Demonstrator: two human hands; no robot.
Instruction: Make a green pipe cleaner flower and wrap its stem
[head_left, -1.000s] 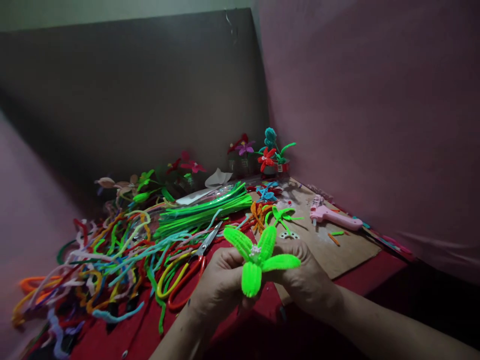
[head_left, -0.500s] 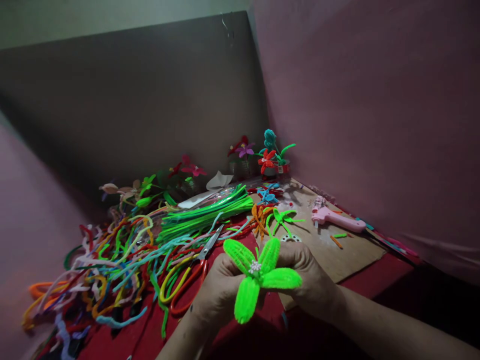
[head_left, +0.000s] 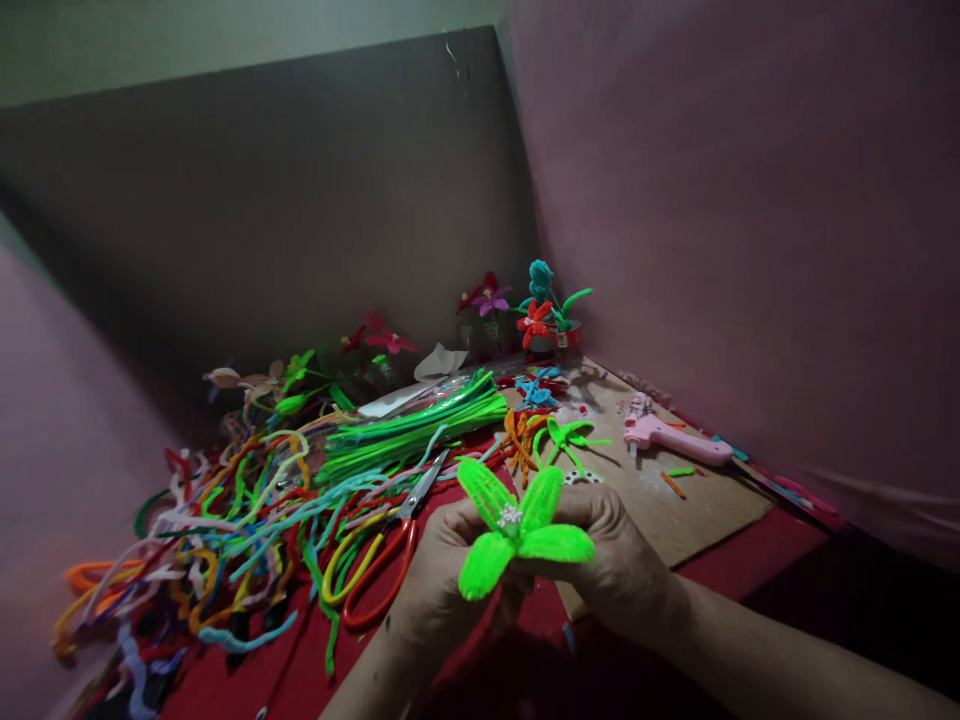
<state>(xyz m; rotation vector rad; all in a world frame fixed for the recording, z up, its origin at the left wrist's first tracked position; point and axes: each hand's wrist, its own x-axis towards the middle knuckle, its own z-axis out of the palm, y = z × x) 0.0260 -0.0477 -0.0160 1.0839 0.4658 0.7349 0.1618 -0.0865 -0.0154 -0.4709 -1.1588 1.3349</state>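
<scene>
A bright green pipe-cleaner flower (head_left: 551,545) with a cluster of small white stamens at its centre is held up in front of me. My left hand (head_left: 442,560) is closed at the flower's left side, its fingertips tucked behind the petals. On the other side my right hand (head_left: 611,545) closes on it too, fingers partly hidden by the petals. Scissors (head_left: 375,570) with red and yellow handles lie just left of my left hand. Beyond my hands is a second green pipe-cleaner flower piece (head_left: 564,435), next to orange pieces (head_left: 520,440).
Tangled pipe cleaners (head_left: 225,530) cover the left of the red table (head_left: 247,685), with a green bundle (head_left: 412,430) behind. A pink glue gun (head_left: 675,438) rests on a brown board (head_left: 705,510). Finished flowers in pots (head_left: 541,320) stand against the wall.
The flower has tipped, so its lower petals sit higher and its face turns more upward. Both hands keep their hold in nearly the same place.
</scene>
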